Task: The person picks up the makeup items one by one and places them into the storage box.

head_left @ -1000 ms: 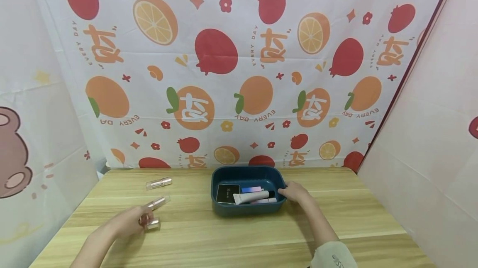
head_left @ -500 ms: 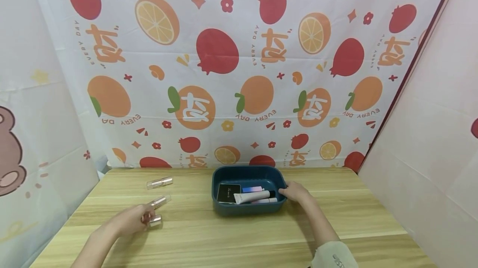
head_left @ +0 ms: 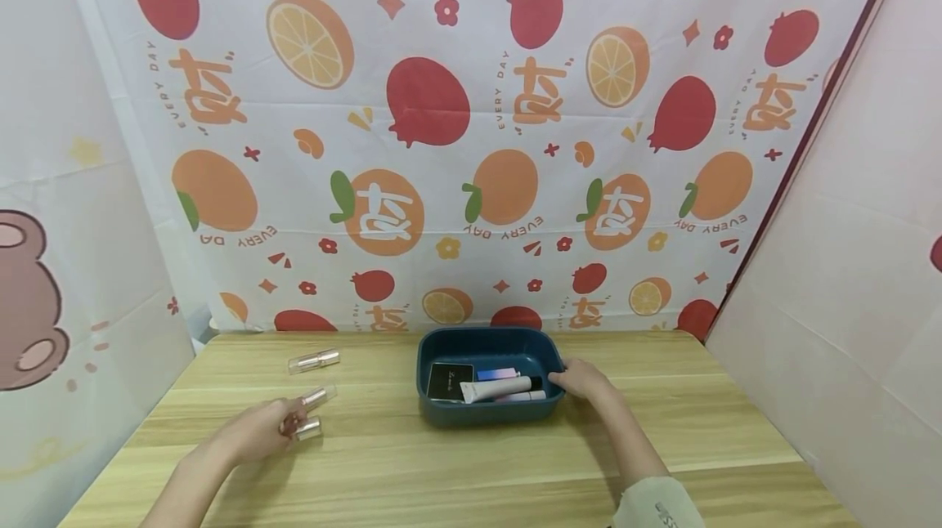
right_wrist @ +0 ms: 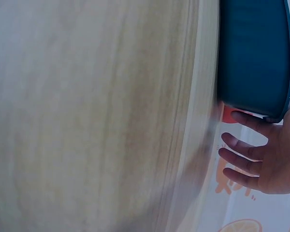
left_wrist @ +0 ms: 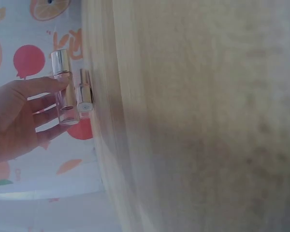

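Observation:
My left hand (head_left: 257, 431) pinches a clear lipstick tube (head_left: 309, 429) with a metallic section, at the left of the table. In the left wrist view the thumb lies on the near side of this lipstick tube (left_wrist: 67, 99) and the fingers are behind it. A second lipstick tube (head_left: 320, 396) lies just beyond, and a third lipstick tube (head_left: 314, 361) farther back. On the right, my right hand (head_left: 585, 381) holds the end of a dark blue bin (head_left: 486, 415), thumb over the rim. The right wrist view shows the other fingers (right_wrist: 244, 147) outside, mostly spread.
Inside the bin are a black square case (head_left: 450, 382), a white squeeze tube (head_left: 496, 388), a blue-and-pink box (head_left: 497, 373) and a slim pale tube (head_left: 531, 396). The wooden table (head_left: 441, 479) ends at a fruit-print curtain (head_left: 471, 283) behind the bin.
The left hand has shifted slightly right and away from me with the lipstick tube. The right hand and the bin have stayed in place.

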Demonstrator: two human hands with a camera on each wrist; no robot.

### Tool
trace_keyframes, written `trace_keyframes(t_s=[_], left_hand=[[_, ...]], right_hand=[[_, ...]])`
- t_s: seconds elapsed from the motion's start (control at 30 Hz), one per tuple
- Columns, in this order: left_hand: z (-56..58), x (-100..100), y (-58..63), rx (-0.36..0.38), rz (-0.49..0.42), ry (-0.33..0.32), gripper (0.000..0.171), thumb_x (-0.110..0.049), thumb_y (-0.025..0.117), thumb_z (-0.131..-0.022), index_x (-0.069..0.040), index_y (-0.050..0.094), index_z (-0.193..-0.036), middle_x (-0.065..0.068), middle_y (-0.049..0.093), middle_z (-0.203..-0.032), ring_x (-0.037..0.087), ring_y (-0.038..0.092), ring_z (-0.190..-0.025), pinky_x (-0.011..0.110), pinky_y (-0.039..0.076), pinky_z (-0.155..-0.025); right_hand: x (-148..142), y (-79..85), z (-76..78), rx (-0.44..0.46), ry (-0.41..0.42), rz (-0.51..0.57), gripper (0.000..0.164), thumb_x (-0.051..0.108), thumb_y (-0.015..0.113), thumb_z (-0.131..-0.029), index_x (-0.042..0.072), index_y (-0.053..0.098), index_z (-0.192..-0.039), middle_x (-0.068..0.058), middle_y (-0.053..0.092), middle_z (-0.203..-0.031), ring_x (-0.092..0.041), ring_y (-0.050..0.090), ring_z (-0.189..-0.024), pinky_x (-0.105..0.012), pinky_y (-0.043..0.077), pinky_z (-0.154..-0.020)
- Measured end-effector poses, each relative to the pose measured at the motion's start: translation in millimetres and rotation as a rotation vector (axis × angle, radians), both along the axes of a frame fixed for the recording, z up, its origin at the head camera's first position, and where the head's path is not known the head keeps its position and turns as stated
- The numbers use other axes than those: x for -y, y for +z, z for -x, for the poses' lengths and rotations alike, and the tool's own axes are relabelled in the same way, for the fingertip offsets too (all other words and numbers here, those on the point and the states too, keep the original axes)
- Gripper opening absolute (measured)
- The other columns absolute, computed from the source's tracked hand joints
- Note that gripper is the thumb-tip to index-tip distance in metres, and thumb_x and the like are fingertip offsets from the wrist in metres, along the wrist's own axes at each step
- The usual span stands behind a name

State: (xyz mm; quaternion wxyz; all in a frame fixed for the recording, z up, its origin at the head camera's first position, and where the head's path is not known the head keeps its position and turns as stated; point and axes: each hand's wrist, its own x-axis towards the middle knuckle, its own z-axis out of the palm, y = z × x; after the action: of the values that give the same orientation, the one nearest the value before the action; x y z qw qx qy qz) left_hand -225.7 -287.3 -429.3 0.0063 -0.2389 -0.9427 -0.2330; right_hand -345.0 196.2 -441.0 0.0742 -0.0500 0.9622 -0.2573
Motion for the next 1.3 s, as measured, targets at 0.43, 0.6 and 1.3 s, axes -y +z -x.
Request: trace_keyframes(t_s=[0.43, 0.6, 1.3], left_hand=[[-1.8, -11, 8.5, 0.059, -0.01, 0.062, 0.019, 0.008, 0.064, -0.071, -0.004, 0.061, -0.086, -0.003, 0.049, -0.07, 0.011, 0.044, -0.063, 0.026, 0.037, -0.053], [-2.2, -14, 9.8, 0.036, -0.007, 0.061, 0.018, 0.006, 0.064, -0.072, -0.003, 0.062, -0.087, -0.004, 0.049, -0.07, 0.01, 0.044, -0.062, 0.026, 0.038, -0.053], [3.5, -24, 13.0, -0.047, 0.035, 0.055, 0.017, 0.003, 0.066, -0.072, -0.006, 0.062, -0.086, -0.006, 0.051, -0.07, 0.01, 0.046, -0.064, 0.03, 0.042, -0.056]], right_hand=[[-1, -0.9, 1.4, 0.016, -0.002, 0.042, 0.048, 0.025, 0.057, -0.089, -0.005, 0.051, -0.125, -0.025, 0.055, -0.117, -0.038, 0.05, -0.109, -0.054, 0.037, -0.091], [-1, -2.2, 0.9, 0.018, -0.001, 0.047, 0.048, 0.025, 0.056, -0.089, -0.005, 0.051, -0.126, -0.025, 0.055, -0.117, -0.038, 0.049, -0.109, -0.054, 0.037, -0.091], [-1, -3.4, 2.4, 0.001, 0.012, 0.046, 0.048, 0.025, 0.056, -0.089, -0.005, 0.052, -0.125, -0.023, 0.056, -0.116, -0.036, 0.051, -0.107, -0.052, 0.038, -0.09]])
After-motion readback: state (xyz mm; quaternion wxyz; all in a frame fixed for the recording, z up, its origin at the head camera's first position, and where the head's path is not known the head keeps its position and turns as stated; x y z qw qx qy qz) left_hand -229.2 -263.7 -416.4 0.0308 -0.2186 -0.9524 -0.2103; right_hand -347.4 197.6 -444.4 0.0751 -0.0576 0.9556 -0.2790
